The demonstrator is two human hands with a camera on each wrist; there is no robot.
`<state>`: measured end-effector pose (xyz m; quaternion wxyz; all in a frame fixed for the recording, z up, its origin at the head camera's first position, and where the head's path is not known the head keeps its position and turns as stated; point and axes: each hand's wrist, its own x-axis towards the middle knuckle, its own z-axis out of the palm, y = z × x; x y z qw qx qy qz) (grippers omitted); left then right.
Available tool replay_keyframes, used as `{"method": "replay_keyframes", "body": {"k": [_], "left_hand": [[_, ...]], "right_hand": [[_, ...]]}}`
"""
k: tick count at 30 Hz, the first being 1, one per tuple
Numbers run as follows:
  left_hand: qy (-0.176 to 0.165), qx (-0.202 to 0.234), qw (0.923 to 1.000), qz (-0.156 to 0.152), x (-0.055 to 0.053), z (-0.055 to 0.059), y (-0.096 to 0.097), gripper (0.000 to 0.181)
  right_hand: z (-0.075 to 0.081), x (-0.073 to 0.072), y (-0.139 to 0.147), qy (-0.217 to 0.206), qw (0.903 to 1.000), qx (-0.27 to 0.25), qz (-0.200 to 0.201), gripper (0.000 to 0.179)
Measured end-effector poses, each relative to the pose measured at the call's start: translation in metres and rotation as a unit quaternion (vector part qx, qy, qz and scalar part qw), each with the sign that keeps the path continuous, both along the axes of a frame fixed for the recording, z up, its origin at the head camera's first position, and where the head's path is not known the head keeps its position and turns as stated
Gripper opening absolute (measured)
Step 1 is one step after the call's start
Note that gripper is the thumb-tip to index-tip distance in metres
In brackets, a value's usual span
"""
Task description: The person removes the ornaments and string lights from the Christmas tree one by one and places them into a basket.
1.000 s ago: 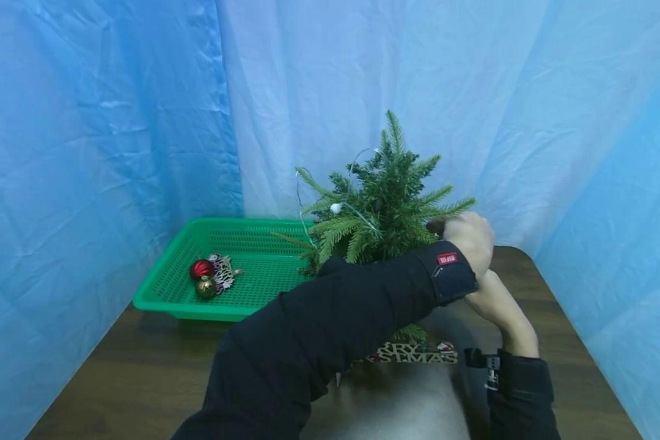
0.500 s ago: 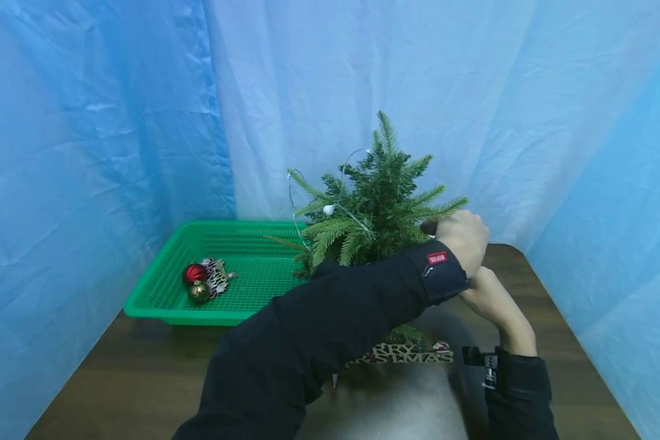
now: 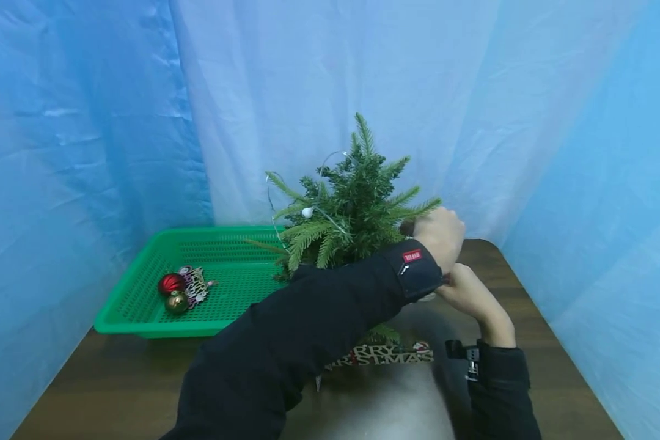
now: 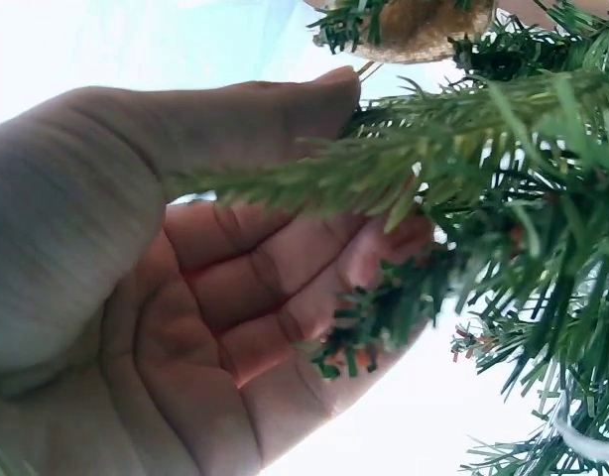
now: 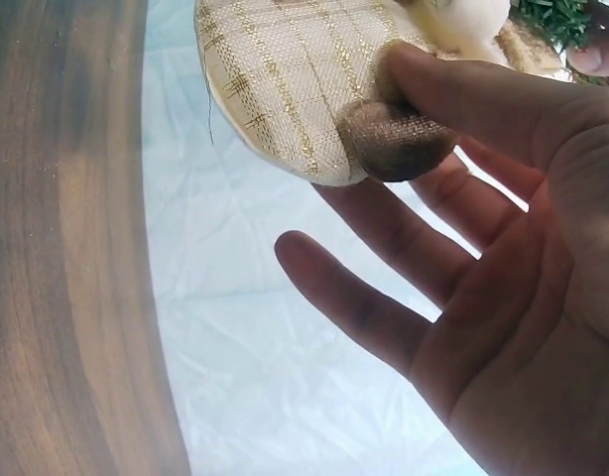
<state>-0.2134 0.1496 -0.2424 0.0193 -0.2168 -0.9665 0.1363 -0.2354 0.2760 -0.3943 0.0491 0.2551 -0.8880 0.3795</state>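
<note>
A small green Christmas tree (image 3: 357, 195) stands in the middle of the head view, a thin wire with a white bulb (image 3: 307, 212) strung over its left side. My left arm crosses in front of it, and my left hand (image 3: 440, 238) is at its right side. In the left wrist view a branch (image 4: 285, 178) lies between the thumb and curled fingers. My right hand (image 3: 464, 290), below the left, pinches a plush ornament (image 5: 285, 89) of gold-checked cloth by its brown limb, between thumb and fingers. Most of the ornament is hidden in the head view.
A green basket (image 3: 159, 333) at the left holds a red ball (image 3: 172, 284), a gold ball (image 3: 176, 302) and a lettered ornament (image 3: 197, 287). Before the tree lies a "Merry Christmas" sign (image 3: 382, 354) on the dark wooden table (image 3: 77, 391). Blue curtains (image 3: 330, 73) hang around it.
The head view has turned right, so tree, basket and hands all sit farther left in it. Both hands keep nearly the same place beside the tree.
</note>
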Motion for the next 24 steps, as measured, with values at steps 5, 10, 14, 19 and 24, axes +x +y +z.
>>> {"method": "replay_keyframes", "body": {"k": [5,10,14,19,24], "left_hand": [[0.001,-0.005,0.9997,-0.024,0.0,0.001,-0.003,0.022],[-0.014,0.008,0.9997,-0.021,0.0,0.001,-0.006,0.024],[-0.013,0.006,0.9996,-0.023,0.0,0.002,-0.008,0.025],[-0.01,0.002,0.9996,-0.027,0.0,0.002,-0.009,0.025],[-0.004,0.001,0.999,-0.044,-0.003,0.001,-0.01,0.024]], "right_hand": [[0.001,0.0,-0.001,-0.005,0.9999,0.011,0.0,0.013],[0.001,0.0,-0.001,-0.008,0.9997,0.023,0.004,0.012],[0.003,0.0,0.0,-0.012,0.9996,0.025,0.008,0.014],[0.008,0.003,0.004,-0.019,0.9995,0.023,0.011,0.016],[0.011,0.006,0.009,-0.021,0.9996,0.018,0.01,0.02]]}}
